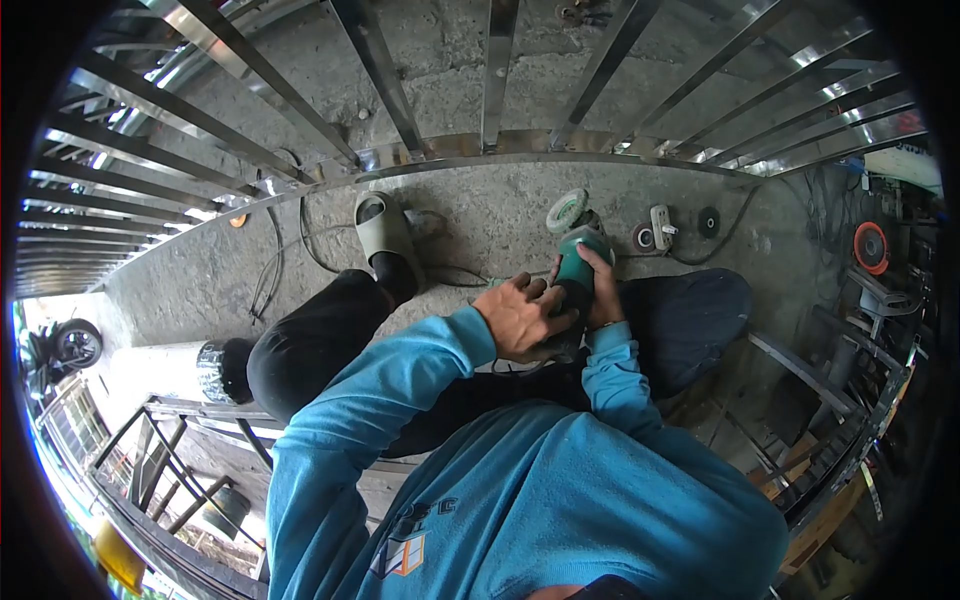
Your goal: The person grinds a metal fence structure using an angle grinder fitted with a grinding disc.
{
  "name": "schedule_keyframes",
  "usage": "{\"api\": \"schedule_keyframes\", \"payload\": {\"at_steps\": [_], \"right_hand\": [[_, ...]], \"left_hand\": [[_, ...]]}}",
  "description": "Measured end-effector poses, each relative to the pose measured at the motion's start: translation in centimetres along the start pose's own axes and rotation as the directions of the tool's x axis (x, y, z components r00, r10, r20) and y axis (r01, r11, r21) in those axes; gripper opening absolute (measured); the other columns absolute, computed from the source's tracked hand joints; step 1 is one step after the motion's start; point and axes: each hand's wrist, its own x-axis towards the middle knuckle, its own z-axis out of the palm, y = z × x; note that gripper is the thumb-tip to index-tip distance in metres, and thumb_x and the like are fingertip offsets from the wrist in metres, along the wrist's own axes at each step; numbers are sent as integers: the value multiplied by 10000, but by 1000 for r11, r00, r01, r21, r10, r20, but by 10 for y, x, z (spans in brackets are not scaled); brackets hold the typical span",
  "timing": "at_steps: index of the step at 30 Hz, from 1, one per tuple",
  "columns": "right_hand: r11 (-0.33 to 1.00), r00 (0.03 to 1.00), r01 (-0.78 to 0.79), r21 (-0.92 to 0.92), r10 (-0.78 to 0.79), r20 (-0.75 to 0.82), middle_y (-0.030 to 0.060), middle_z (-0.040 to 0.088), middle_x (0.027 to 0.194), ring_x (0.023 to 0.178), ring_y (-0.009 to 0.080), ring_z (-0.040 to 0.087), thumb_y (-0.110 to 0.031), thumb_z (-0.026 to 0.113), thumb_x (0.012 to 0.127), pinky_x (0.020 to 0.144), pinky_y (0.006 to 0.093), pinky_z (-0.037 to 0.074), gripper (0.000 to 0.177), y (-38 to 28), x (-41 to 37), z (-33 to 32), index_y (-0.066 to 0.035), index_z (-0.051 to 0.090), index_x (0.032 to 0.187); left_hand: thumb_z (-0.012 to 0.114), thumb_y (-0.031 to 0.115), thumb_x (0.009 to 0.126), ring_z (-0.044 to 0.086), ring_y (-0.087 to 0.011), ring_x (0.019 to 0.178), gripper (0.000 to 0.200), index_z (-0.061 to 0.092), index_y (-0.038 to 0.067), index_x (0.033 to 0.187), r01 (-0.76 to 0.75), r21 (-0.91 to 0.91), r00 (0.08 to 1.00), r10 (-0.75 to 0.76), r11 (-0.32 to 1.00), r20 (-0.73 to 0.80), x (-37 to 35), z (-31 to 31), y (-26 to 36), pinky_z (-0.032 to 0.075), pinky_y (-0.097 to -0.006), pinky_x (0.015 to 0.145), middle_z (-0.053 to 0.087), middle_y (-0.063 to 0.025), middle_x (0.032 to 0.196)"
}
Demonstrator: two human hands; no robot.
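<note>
A green and black angle grinder [580,262] is held over my lap, its pale round disc [568,210] pointing away from me. My right hand [603,285] wraps around the green body, with the thumb lying along the top. Curled over the black rear part is my left hand [525,318], its fingers bent against the tool. My palms hide some of the handle. Just beyond the grinder, on the concrete floor, lie a pale power strip [661,228] and a dark round disc [643,237] beside it.
A shiny metal barred frame [490,142] curves across the front. Cables [272,265] run over the floor near my slipper [385,228]. Another small wheel [709,221] lies to the right. An orange-rimmed disc [871,247] and metal stands [810,370] are at far right; a white cylinder [165,372] is left.
</note>
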Motion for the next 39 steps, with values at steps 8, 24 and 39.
{"api": "schedule_keyframes", "payload": {"at_steps": [8, 24, 39], "right_hand": [[997, 991, -55, 52, 61, -118, 121, 626, 874, 775, 239, 651, -347, 683, 879, 722, 355, 573, 396, -2, 5, 3, -4, 570, 1042], [995, 961, 95, -26, -98, -257, 98, 600, 845, 726, 247, 632, -208, 728, 830, 672, 381, 575, 316, 10, 8, -21, -56, 538, 1032], [597, 750, 417, -685, -652, -112, 137, 577, 1131, 1018, 261, 590, -94, 843, 690, 890, 380, 483, 763, -10, -24, 38, -13, 416, 1317]], "left_hand": [[675, 499, 838, 641, -319, 931, 560, 609, 201, 1307, 119, -5, 992, -119, 993, -41, -5, 8, 0, 535, -432, 853, 572, -168, 1108], [758, 423, 760, 641, -363, 969, 543, 619, 115, 1186, 90, -112, 996, -88, 990, 25, -3, 35, 4, 529, -459, 866, 568, -177, 1131], [516, 357, 930, 677, -287, 814, 461, 594, -18, 1188, 222, -975, 506, -855, 1, 114, 1, 14, -96, 550, -382, 746, 640, -191, 890]]}}
